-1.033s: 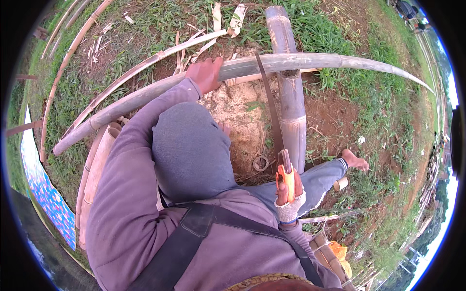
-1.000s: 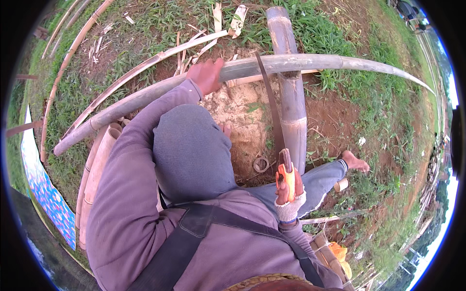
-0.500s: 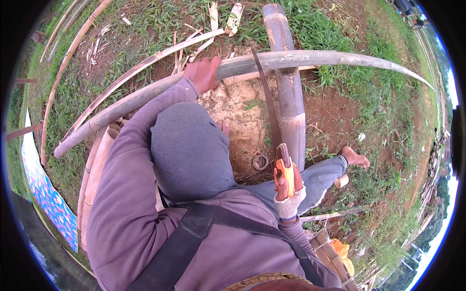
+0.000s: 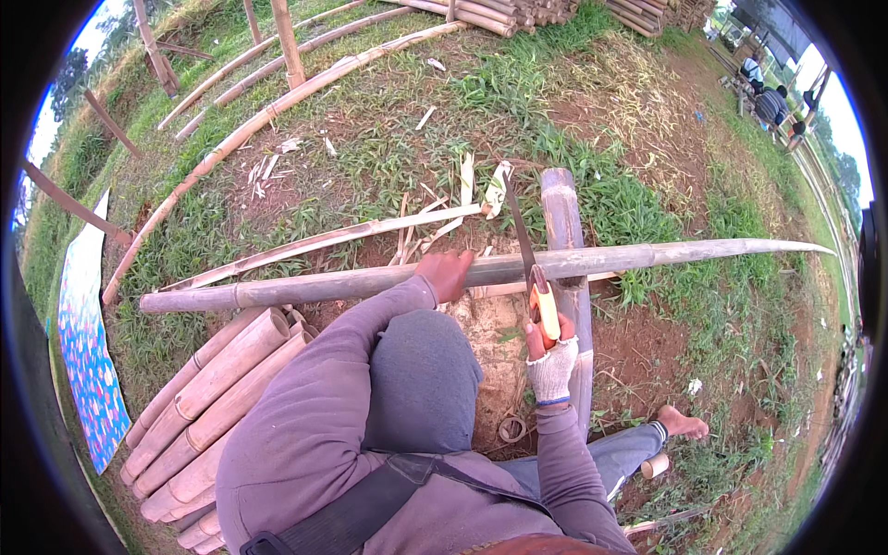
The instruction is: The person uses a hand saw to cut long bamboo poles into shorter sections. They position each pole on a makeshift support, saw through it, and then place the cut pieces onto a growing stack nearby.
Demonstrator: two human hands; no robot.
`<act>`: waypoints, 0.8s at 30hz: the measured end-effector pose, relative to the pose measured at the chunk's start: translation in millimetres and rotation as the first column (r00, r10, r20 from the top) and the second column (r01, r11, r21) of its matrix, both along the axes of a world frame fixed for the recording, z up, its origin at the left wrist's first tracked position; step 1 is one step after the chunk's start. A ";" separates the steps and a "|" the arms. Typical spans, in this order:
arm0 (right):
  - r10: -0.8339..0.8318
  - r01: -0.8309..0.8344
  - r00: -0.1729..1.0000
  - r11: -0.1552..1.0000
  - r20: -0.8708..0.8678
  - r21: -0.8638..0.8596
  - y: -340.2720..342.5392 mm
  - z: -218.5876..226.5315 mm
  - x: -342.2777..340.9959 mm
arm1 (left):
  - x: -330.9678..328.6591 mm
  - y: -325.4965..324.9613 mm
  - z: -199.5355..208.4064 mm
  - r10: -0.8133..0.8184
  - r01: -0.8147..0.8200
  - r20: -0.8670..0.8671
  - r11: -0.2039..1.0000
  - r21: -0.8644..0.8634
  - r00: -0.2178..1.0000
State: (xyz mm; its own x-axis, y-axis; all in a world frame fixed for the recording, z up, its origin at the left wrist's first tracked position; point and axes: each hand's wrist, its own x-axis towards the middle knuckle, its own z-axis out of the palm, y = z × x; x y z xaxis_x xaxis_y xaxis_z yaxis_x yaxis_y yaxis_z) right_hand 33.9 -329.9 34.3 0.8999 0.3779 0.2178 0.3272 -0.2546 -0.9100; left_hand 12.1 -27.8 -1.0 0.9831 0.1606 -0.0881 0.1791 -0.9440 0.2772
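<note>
A long greenish-grey bamboo pole (image 4: 351, 287) stretches from left to right in front of me. It lies across a thicker bamboo log (image 4: 562, 222) that points away from me. My left hand (image 4: 446, 275) is bare and grips the pole from above, left of the log. In my right hand (image 4: 553, 361), which wears a white knitted fingerless glove, is the orange-and-yellow handle of a handsaw (image 4: 521, 222). Its dark blade crosses the pole just left of the log, its tip pointing away from me. I cannot make out how deep any cut goes.
Cut bamboo lengths (image 4: 213, 388) are stacked at my left. A split bamboo strip (image 4: 324, 242) and pale offcuts (image 4: 498, 190) lie beyond the pole. My bare foot (image 4: 683, 423) rests at right, near a short bamboo piece (image 4: 655, 465). People (image 4: 768, 104) sit far right.
My right hand has pushed the saw forward, so its handle is now close to the pole. My left hand still holds the pole. The view has tilted up, showing more ground ahead.
</note>
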 end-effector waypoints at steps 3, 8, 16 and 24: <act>0.028 -0.027 1.000 0.991 -0.005 0.132 8.9 -2.6 -1.8 | -15.3 4.6 13.0 0.026 -0.026 -0.018 1.000 0.007 1.000; 0.014 -0.013 0.999 1.000 0.041 -0.025 29.9 25.8 18.1 | -12.3 9.0 3.7 0.037 -0.037 -0.002 0.999 0.023 0.999; -0.058 0.070 0.992 0.992 0.115 -0.109 -48.3 39.0 -52.0 | -14.9 16.2 6.8 0.008 -0.009 0.023 0.999 0.049 1.000; -0.080 0.102 0.984 0.986 0.161 -0.134 -86.0 18.3 -81.2 | -10.9 5.9 -2.4 0.022 -0.021 -0.024 0.999 0.028 0.999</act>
